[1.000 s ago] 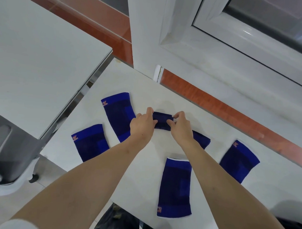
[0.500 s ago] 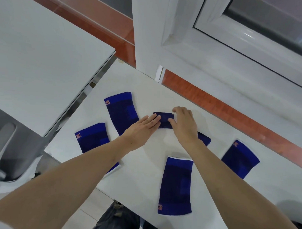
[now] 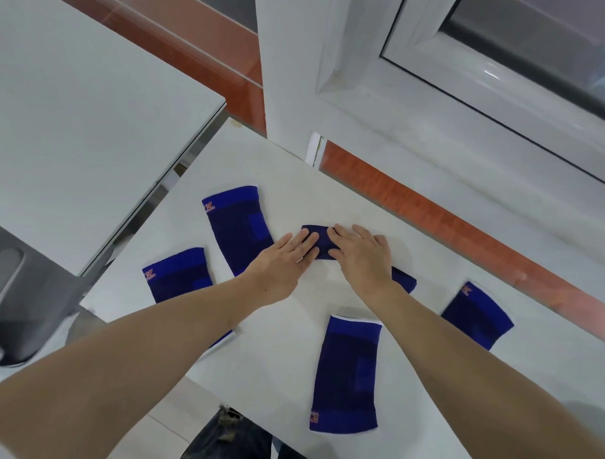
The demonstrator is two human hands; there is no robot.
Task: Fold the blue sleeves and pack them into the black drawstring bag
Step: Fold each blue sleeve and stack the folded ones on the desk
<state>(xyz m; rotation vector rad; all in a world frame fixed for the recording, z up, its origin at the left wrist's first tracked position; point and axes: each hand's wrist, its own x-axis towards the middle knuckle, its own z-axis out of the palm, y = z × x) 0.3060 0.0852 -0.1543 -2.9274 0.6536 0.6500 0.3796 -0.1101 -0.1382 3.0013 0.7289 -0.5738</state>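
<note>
Since the earlier frames both hands have gone from pinching the folded sleeve (image 3: 320, 243) at its ends to lying flat across it, and the left hand has slid further onto the cloth. At left of centre two unfolded sleeves wait flat on the white table (image 3: 282, 373): the lower-left sleeve (image 3: 176, 274) and the upper-left sleeve (image 3: 237, 227). The left hand (image 3: 286, 259) rests with straight fingers on the bundle's left end, gripping nothing, seemingly to press the fold so the stretchy knit does not spring open. The right hand (image 3: 360, 255) lies equally flat on its right end. Beneath that wrist peeks another blue piece (image 3: 404, 282), possibly a separate sleeve. Lower centre lies the near sleeve (image 3: 349, 375), and at right the right sleeve (image 3: 476, 314). The black drawstring bag is not in view.
</note>
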